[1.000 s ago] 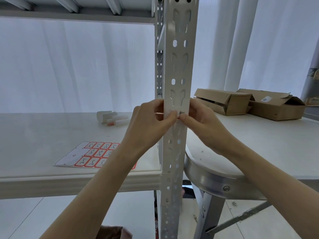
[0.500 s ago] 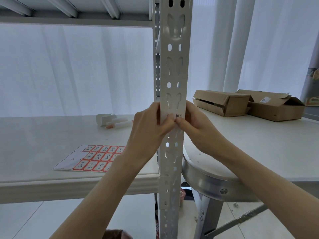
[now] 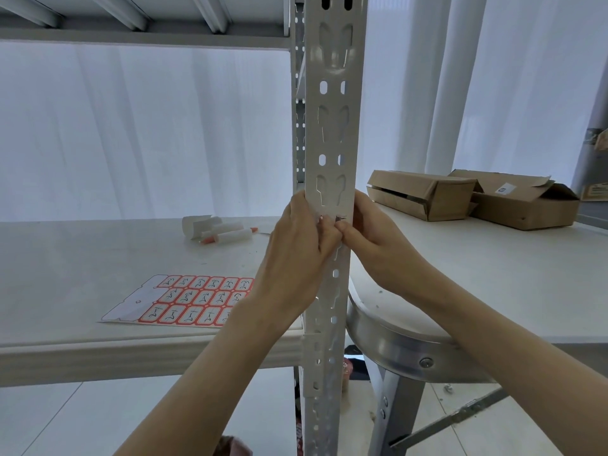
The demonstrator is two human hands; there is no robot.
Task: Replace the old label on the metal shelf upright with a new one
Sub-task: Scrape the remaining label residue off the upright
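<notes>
Lying against the front face of the metal shelf upright (image 3: pixel 330 126), a small label (image 3: pixel 333 218) is pinned under two thumb tips. Only a sliver with dark marks is shown, and whether it is old or new cannot be told. It is placed just below a keyhole slot, above the level of the shelf board (image 3: pixel 82 258).

Left hand (image 3: pixel 296 251): grip clamped on the upright, fingers curled round its left edge, thumb laid on the label.

Right hand (image 3: pixel 375 238): grip likewise clamped on the upright, fingers wrapped behind the right edge, thumb tip met with the left thumb.

On the shelf board, left of the upright, a sheet of red-bordered labels (image 3: pixel 194 301) is laid flat, many with writing on them. Farther back, white rolls (image 3: pixel 227 235) with orange tips are laid beside a curled paper strip.

Bench (image 3: pixel 493 284), right of the upright: metal-rimmed and rounded at its near edge. Two open cardboard boxes (image 3: pixel 424 195) are set side by side toward its rear.
</notes>
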